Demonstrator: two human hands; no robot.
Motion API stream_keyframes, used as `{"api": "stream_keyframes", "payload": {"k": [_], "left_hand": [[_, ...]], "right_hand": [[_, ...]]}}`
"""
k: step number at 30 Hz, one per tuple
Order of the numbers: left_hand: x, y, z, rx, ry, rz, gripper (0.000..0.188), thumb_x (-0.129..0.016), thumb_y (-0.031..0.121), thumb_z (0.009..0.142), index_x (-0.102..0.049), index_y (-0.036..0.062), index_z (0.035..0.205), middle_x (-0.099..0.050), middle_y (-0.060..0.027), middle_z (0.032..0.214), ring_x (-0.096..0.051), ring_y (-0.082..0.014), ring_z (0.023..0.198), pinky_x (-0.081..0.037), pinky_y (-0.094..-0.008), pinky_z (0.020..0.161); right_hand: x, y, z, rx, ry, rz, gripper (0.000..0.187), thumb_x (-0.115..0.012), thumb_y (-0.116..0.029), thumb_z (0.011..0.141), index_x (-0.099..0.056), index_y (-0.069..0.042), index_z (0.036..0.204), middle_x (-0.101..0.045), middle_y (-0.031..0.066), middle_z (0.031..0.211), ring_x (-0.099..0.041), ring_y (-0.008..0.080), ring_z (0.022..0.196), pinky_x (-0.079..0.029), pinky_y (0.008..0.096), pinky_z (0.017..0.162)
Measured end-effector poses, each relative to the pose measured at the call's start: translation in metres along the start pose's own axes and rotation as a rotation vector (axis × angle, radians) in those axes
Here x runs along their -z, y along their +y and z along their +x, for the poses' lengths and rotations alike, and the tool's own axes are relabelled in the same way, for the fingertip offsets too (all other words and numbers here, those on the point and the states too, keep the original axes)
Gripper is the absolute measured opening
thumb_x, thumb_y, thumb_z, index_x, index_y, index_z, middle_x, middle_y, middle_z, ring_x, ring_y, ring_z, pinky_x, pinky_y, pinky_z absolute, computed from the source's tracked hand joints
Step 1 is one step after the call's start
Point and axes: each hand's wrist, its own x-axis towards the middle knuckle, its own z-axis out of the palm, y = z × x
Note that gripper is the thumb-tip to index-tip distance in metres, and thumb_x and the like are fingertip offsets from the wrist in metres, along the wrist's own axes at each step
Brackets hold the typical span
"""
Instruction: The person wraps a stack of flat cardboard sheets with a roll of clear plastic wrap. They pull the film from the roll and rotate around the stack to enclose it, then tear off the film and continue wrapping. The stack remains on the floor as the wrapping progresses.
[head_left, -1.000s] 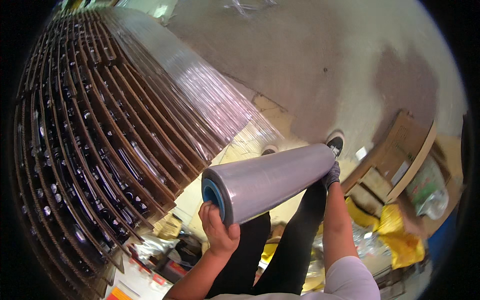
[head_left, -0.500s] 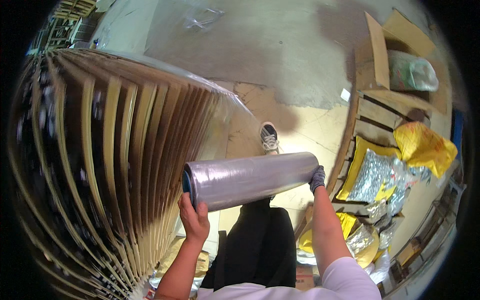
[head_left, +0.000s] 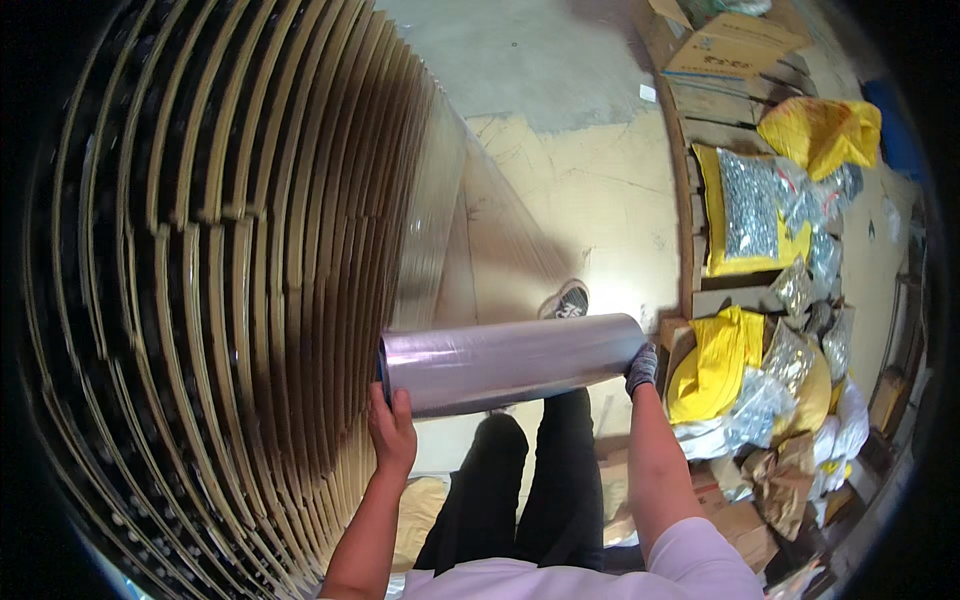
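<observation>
A wide roll of clear stretch film (head_left: 510,362) lies crosswise in front of my legs, its left end close to a tall stack of cardboard sheets (head_left: 300,230). My bare left hand (head_left: 394,425) grips the roll's left end, thumb on the near side and the other fingers partly hidden. In a grey knit glove, my right hand (head_left: 642,368) is closed on the right end. A see-through web of film (head_left: 480,225) runs from the stack's side down toward the roll.
Along the right, a wooden pallet (head_left: 715,100) bears an open cardboard box (head_left: 730,45), yellow sacks (head_left: 820,135) and clear bags of small parts (head_left: 750,205). More bags and brown paper (head_left: 780,485) lie nearer. My shoe (head_left: 568,300) is on the tiled floor (head_left: 620,215).
My view has moved forward along the stack, so the box and sacks sit higher in the picture. Both hands keep hold of the roll, and my feet have stepped.
</observation>
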Motion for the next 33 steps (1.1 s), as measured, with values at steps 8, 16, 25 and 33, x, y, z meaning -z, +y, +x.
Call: {"api": "stream_keyframes", "payload": {"k": [8,16,25,33], "left_hand": [[0.079,-0.117,-0.121,-0.027,-0.080,-0.039,0.044,-0.048,0.034,0.100,-0.051,-0.0073,0.114,-0.056,-0.0273,0.099,-0.054,-0.0419,0.092,-0.041,-0.0471,0.083],[0.149,-0.207,-0.236,0.018,-0.197,-0.001,0.047,-0.049,0.035,0.099,-0.049,-0.0074,0.119,-0.057,-0.0286,0.105,-0.054,-0.0447,0.097,-0.041,-0.0491,0.088],[0.195,-0.304,-0.355,-0.474,-0.066,0.081,0.038,-0.047,0.025,0.099,-0.049,-0.0072,0.119,-0.056,-0.0273,0.100,-0.053,-0.0428,0.095,-0.042,-0.0467,0.084],[0.222,-0.414,-0.416,-0.666,-0.239,0.026,0.061,-0.035,0.052,0.102,-0.049,-0.0047,0.118,-0.052,-0.0168,0.103,-0.051,-0.0252,0.089,-0.043,-0.0367,0.079]], "right_hand": [[0.096,0.177,-0.087,-0.038,-0.015,-0.015,0.064,-0.036,-0.059,0.097,-0.060,-0.005,0.123,-0.064,0.0120,0.117,-0.060,0.0260,0.099,-0.047,0.0387,0.091],[0.192,0.334,-0.175,-0.107,0.145,-0.038,0.066,-0.036,-0.055,0.098,-0.054,0.000,0.132,-0.062,0.0136,0.122,-0.058,0.0279,0.105,-0.047,0.0414,0.094],[0.253,0.485,-0.240,-0.076,-0.039,0.559,0.056,-0.036,-0.050,0.099,-0.060,-0.006,0.124,-0.065,0.0076,0.118,-0.060,0.0258,0.105,-0.049,0.0394,0.092],[0.263,0.694,-0.307,-0.102,-0.028,0.887,0.043,-0.040,-0.049,0.096,-0.064,-0.015,0.106,-0.069,0.0050,0.102,-0.065,0.0234,0.091,-0.054,0.0385,0.081]]}}
